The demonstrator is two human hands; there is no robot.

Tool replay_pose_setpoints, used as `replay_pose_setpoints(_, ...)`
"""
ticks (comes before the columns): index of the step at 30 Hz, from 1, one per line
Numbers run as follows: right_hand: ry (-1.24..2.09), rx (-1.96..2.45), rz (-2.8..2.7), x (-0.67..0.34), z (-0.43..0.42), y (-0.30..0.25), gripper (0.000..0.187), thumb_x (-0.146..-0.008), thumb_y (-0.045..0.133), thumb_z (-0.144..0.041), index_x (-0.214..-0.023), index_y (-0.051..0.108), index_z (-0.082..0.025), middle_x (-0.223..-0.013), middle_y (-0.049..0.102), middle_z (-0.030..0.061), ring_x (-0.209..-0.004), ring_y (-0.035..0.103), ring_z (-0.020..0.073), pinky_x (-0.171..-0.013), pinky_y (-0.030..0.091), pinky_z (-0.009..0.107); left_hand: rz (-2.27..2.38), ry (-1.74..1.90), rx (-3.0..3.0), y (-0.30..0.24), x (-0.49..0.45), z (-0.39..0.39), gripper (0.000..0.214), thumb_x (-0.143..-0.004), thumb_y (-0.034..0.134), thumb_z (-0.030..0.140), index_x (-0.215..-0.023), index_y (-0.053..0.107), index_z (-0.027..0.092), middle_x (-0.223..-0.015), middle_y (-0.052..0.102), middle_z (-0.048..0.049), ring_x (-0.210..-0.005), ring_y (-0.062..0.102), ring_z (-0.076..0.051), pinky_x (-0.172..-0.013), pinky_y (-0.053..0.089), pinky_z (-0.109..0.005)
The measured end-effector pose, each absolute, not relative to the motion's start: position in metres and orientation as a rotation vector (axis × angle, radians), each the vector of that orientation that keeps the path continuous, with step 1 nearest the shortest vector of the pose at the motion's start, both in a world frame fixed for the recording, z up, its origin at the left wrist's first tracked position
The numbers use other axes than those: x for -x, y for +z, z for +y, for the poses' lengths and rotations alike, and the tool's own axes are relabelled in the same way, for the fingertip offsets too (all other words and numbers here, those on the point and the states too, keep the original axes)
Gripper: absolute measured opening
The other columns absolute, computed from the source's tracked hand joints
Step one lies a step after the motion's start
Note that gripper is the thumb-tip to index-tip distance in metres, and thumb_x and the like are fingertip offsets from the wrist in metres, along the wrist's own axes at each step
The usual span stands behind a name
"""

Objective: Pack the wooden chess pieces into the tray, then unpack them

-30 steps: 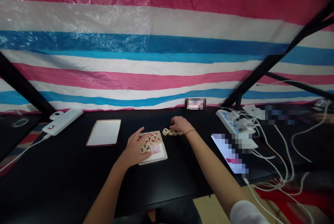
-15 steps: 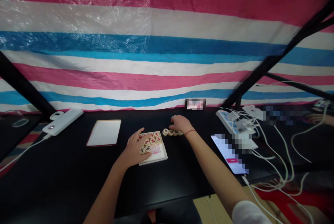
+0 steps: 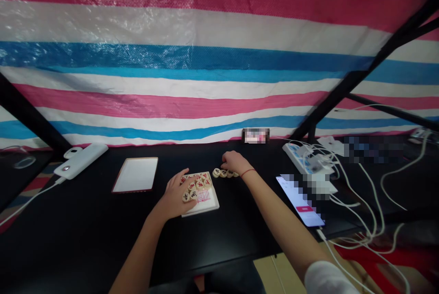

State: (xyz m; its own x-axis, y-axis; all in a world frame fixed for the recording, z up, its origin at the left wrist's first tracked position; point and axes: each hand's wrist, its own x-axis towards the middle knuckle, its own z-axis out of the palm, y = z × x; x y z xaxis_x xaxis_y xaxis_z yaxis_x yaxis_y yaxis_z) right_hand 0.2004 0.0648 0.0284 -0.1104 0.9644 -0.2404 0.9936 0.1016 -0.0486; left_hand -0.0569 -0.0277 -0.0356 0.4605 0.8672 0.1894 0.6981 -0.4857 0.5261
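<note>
My left hand (image 3: 174,195) lies with spread fingers over a cluster of round wooden xiangqi pieces (image 3: 197,185) with red characters. Those pieces sit on a small white square board (image 3: 210,207), which has a pink drawing near its front edge. My right hand (image 3: 235,162) rests on the far side of a short row of similar pieces (image 3: 222,173) to the right of the board. Its fingertips touch that row and hide part of it. Neither hand lifts a piece.
On the black table (image 3: 85,221) lie a white power bank (image 3: 80,161), a white tablet (image 3: 135,174), a power strip (image 3: 302,159) and a phone (image 3: 298,201). White cables tangle at the right. A striped tarp (image 3: 206,74) hangs behind the table.
The whole view has shifted slightly. Both hands stay on the pieces with little visible movement.
</note>
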Motion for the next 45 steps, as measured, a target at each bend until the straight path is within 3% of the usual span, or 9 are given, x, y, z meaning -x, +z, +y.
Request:
replay_pose_setpoints(8, -0.338, -2.036, 2.318, -0.195, 0.065, 0.038, 0.014, -0.077, 0.066, -0.015, -0.088, 0.075, -0.011, -0.092, 0.073, 0.0165, -0.093, 0.069, 0.0261, -0.077, 0.048, 0.027, 1.312, 0.626, -2.342, -0.027, 0.055, -0.030, 0.067, -0.072, 0.071, 0.032, -0.135, 0.048, 0.032, -0.151, 0.031, -0.0065, -0.138, 0.028, -0.035, -0.112, 0.026, -0.053)
replay_pose_setpoints(12, -0.560, -2.043, 2.574, -0.182, 0.043, 0.045, 0.023, -0.087, 0.060, -0.031, -0.101, 0.073, -0.019, -0.097, 0.074, 0.0063, -0.091, 0.068, 0.0169, -0.079, 0.048, 0.022, 1.306, 0.860, -2.386, -0.021, 0.049, -0.031, 0.057, -0.083, 0.063, 0.035, -0.137, 0.047, 0.030, -0.144, 0.043, -0.0079, -0.135, 0.035, -0.031, -0.111, 0.027, -0.050)
replay_pose_setpoints(15, -1.519, -2.024, 2.803, -0.161, 0.015, 0.038, 0.031, -0.078, 0.068, -0.042, -0.095, 0.073, -0.017, -0.085, 0.074, 0.0045, -0.078, 0.069, 0.0177, -0.070, 0.052, 0.026, 1.297, 0.951, -2.353, -0.021, 0.044, -0.030, 0.049, -0.089, 0.057, 0.037, -0.137, 0.047, 0.030, -0.134, 0.054, -0.0079, -0.124, 0.049, -0.027, -0.106, 0.036, -0.045)
replay_pose_setpoints(19, -2.562, -1.980, 2.320, -0.130, -0.012, 0.019, 0.037, -0.067, 0.076, -0.046, -0.089, 0.073, -0.016, -0.071, 0.071, 0.0022, -0.064, 0.065, 0.0152, -0.062, 0.052, 0.027, 1.337, 1.094, -2.189, -0.023, 0.041, -0.032, 0.038, -0.094, 0.047, 0.037, -0.130, 0.054, 0.030, -0.122, 0.059, -0.0058, -0.111, 0.058, -0.021, -0.096, 0.047, -0.035)
replay_pose_setpoints(24, -3.054, -2.094, 1.815, -0.108, -0.019, 0.010, 0.041, -0.059, 0.082, -0.046, -0.086, 0.072, -0.016, -0.070, 0.070, 0.0018, -0.060, 0.064, 0.0128, -0.064, 0.053, 0.027, 1.403, 1.238, -2.033, -0.021, 0.039, -0.032, 0.032, -0.094, 0.046, 0.034, -0.121, 0.061, 0.028, -0.113, 0.062, -0.0051, -0.104, 0.061, -0.019, -0.091, 0.051, -0.033)
replay_pose_setpoints(31, -2.834, -2.443, 1.998, -0.136, -0.008, 0.012, 0.038, -0.067, 0.073, -0.051, -0.082, 0.068, -0.017, -0.082, 0.070, 0.0046, -0.058, 0.058, 0.0114, -0.057, 0.050, 0.027, 1.435, 1.323, -1.888, -0.021, 0.042, -0.026, 0.025, -0.086, 0.060, 0.037, -0.104, 0.062, 0.021, -0.100, 0.065, -0.0045, -0.083, 0.063, -0.016, -0.079, 0.054, -0.031)
replay_pose_setpoints(37, -1.917, -2.676, 2.613, -0.171, -0.018, -0.005, 0.028, -0.080, 0.060, -0.044, -0.080, 0.068, -0.017, -0.075, 0.068, 0.0044, -0.061, 0.056, 0.0145, -0.057, 0.045, 0.027, 1.461, 1.322, -1.757, -0.021, 0.045, -0.026, 0.025, -0.084, 0.059, 0.039, -0.101, 0.062, 0.021, -0.097, 0.068, -0.0042, -0.083, 0.064, -0.017, -0.078, 0.053, -0.030)
replay_pose_setpoints(41, -1.234, -2.391, 3.060, -0.164, -0.025, -0.006, 0.021, -0.085, 0.056, -0.031, -0.096, 0.069, -0.018, -0.091, 0.071, 0.0065, -0.078, 0.060, 0.0184, -0.074, 0.049, 0.033, 1.515, 1.473, -1.647, -0.024, 0.050, -0.023, 0.034, -0.083, 0.061, 0.042, -0.108, 0.061, 0.019, -0.099, 0.068, -0.0055, -0.082, 0.065, -0.017, -0.077, 0.053, -0.032)
replay_pose_setpoints(45, -0.709, -1.780, 3.347, -0.140, -0.017, 0.000, 0.029, -0.084, 0.062, -0.022, -0.113, 0.066, -0.021, -0.116, 0.068, 0.0065, -0.106, 0.055, 0.0223, -0.095, 0.041, 0.038, 1.508, 1.508, -1.771, -0.029, 0.055, -0.019, 0.032, -0.085, 0.060, 0.041, -0.110, 0.062, 0.021, -0.102, 0.065, -0.0059, -0.082, 0.062, -0.017, -0.075, 0.053, -0.032)
